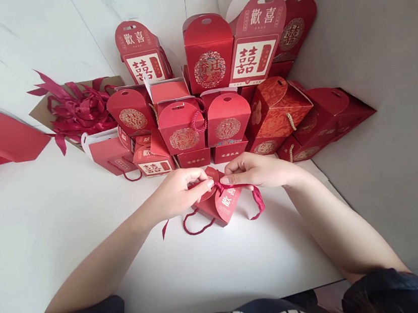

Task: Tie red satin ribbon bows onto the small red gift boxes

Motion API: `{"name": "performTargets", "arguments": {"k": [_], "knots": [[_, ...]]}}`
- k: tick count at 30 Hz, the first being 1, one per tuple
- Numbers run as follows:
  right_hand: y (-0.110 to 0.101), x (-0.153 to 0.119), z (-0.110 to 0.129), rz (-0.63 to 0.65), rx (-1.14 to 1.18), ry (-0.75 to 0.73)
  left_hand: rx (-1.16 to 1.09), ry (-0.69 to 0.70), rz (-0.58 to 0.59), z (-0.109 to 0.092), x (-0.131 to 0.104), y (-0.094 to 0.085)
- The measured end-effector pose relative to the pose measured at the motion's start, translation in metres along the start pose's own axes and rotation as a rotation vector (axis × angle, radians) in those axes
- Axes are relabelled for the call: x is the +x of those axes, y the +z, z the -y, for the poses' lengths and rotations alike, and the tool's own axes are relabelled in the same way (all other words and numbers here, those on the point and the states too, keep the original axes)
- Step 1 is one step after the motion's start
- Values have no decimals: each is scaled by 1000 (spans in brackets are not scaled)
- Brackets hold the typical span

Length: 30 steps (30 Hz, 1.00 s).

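Note:
A small red gift box [215, 207] with pale Chinese characters and rounded flaps sits on the white table between my hands. Across its top runs a dark red satin ribbon [257, 202], knotted or looped at the middle. My left hand [182, 189] pinches the ribbon from the left, thumb and fingertips together just by the knot. From the other side, my right hand [256, 171] also pinches the ribbon, its loose tail hanging down to the right. A twisted cord handle [195, 229] curves out from the box's front left onto the table.
Stacked red gift boxes [228, 123] stand close behind my hands, against the wall. To the left, a brown paper holder [42, 116] contains a heap of red ribbons [81, 108]. A red bag [4, 136] lies at the far left. A grey wall [378, 44] bounds the right side.

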State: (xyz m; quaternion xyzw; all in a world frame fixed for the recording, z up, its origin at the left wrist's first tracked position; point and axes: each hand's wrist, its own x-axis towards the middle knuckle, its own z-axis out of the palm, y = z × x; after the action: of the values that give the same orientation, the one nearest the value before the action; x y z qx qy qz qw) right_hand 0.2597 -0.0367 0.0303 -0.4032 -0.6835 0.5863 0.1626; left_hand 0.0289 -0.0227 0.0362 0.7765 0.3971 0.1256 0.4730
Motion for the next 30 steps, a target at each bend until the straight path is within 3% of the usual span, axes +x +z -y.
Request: {"name": "performTargets", "arguments": {"k": [22,30], "knots": [[-3,-3,2,16,-121,24,102,-21,173,1,1,-16],[-3,-4,-1,11,-152,32,35,-67,135,-2,1,-11]]}}
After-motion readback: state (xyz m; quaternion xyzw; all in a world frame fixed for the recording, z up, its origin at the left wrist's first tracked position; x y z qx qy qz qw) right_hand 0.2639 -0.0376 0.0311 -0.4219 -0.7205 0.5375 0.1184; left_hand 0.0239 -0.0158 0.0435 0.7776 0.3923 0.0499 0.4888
